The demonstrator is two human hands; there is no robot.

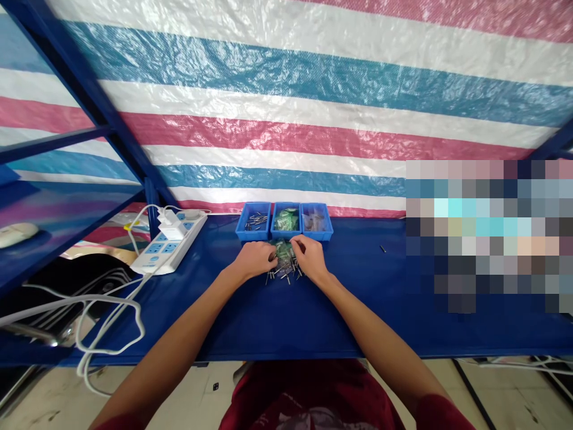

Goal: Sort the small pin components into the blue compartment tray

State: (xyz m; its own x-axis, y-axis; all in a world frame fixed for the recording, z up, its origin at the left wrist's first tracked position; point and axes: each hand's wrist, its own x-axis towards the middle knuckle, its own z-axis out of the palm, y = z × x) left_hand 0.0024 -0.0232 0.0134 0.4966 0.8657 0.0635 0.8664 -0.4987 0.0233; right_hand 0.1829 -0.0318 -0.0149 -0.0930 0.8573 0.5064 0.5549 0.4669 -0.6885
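Note:
A pile of small metal pins and greenish clear plastic [285,263] lies on the blue table, between my two hands. My left hand [257,259] is at the pile's left side, fingers curled; what they hold, if anything, is hidden. At the pile's upper right, my right hand [310,257] has thumb and forefinger pressed together, on something too small to make out. Just behind the pile stand three blue bins in a row: the left bin [239,232] holds metal pins, the middle one green plastic packets [287,220], the right one clear packets [314,220].
On the left, a white power strip [168,248] carries plugs and cables, with white cables [138,316] hanging over the table edge. One dark pin [383,248] lies right of the bins. A striped sheet [286,131] hangs behind the table [286,328]. The far right is pixelated.

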